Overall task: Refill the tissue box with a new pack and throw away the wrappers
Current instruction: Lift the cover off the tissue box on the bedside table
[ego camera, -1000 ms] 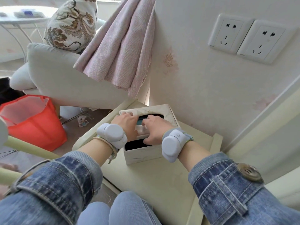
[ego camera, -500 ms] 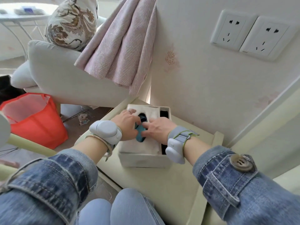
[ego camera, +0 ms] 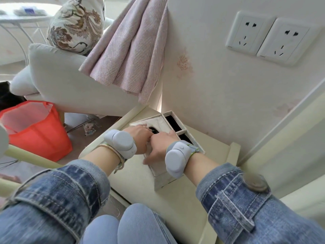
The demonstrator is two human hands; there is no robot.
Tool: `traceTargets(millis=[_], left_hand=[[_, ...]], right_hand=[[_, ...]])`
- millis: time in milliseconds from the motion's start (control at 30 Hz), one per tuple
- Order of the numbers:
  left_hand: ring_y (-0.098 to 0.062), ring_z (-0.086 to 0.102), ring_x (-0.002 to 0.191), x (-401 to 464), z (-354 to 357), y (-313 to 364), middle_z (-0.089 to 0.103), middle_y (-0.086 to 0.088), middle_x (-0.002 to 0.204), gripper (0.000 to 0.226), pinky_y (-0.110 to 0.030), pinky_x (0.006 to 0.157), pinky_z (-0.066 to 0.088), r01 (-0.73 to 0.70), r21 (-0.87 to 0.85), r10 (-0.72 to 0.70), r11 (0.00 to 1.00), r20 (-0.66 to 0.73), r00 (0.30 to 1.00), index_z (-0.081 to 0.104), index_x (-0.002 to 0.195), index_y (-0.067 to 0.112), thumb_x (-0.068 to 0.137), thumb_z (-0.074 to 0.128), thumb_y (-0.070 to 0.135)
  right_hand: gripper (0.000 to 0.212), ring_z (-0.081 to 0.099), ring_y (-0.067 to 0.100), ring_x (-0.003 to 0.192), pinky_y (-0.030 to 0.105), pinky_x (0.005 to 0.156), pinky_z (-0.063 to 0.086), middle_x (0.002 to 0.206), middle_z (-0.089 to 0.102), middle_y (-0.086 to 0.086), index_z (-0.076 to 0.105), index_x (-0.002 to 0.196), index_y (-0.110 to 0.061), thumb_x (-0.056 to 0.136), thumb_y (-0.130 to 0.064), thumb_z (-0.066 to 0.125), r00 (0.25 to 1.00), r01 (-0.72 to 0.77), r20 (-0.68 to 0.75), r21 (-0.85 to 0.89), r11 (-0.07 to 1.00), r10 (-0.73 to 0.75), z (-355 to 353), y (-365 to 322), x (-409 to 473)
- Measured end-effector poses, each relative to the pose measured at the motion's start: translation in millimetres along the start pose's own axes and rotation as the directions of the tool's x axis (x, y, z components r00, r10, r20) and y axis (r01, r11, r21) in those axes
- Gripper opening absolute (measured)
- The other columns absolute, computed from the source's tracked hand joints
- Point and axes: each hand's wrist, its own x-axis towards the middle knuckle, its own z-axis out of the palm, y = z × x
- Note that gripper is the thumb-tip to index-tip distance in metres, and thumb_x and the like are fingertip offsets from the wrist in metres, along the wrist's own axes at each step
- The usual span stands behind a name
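Note:
A cream tissue box [ego camera: 163,178] stands on the pale bedside table [ego camera: 175,208], turned at an angle near the wall. Its lid has a dark oval opening [ego camera: 153,130] and two black side compartments [ego camera: 173,121]. My left hand [ego camera: 139,138] lies on the lid with its fingertips at the opening's edge; whether they hold anything is hidden. My right hand [ego camera: 159,148] presses on the lid with spread fingers, thumb towards me. No tissue pack or wrapper shows.
A red bag [ego camera: 35,132] stands open on the floor to the left. Behind it is a white armchair [ego camera: 70,85] with a patterned cushion [ego camera: 75,25] and pink fabric [ego camera: 130,50]. The wall with two sockets [ego camera: 269,39] rises right behind the box.
The box's lid has come down and the box has turned at an angle. The teal thing seen in the opening half a second ago is out of sight. Both hands stay on the lid.

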Motion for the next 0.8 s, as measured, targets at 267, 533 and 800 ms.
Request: traceTargets(millis=[267,533,800], left_hand=[[-0.022,0.053,0.114,-7,-1,6,0.057,-0.005,0.112,0.041,-0.038,0.091,0.05,0.049,-0.047,-0.049,0.998,0.017,0.999,0.059,0.119,0.032,0.079,0.05,0.022],[-0.022,0.049,0.123,-19,-4,12,0.055,-0.002,0.12,0.041,-0.038,0.096,0.048,0.022,-0.021,-0.02,1.0,0.11,0.994,0.061,0.115,0.021,0.076,0.057,0.035],[-0.02,0.053,0.087,-27,-16,9,0.062,-0.001,0.094,0.029,-0.029,0.076,0.045,0.017,-0.067,-0.017,0.998,0.005,1.0,0.065,0.105,0.018,0.08,0.06,0.031]], right_hand=[[0.005,0.05,0.024,0.073,0.024,0.056,0.038,0.065,0.04,0.0,0.054,0.083,-0.011,0.087,-0.009,0.053,0.992,-0.055,0.112,-0.087,0.995,0.064,-5,35,4],[0.033,0.029,0.013,0.051,0.02,0.044,0.024,0.063,0.031,0.002,0.038,0.063,-0.008,0.095,-0.007,0.043,0.971,-0.095,0.208,-0.114,0.989,0.117,-11,33,-2],[0.024,0.028,0.01,0.046,0.019,0.041,0.021,0.057,0.028,0.001,0.041,0.059,-0.007,0.077,-0.001,0.057,0.981,-0.039,0.193,0.157,0.987,0.008,-36,43,-30]])
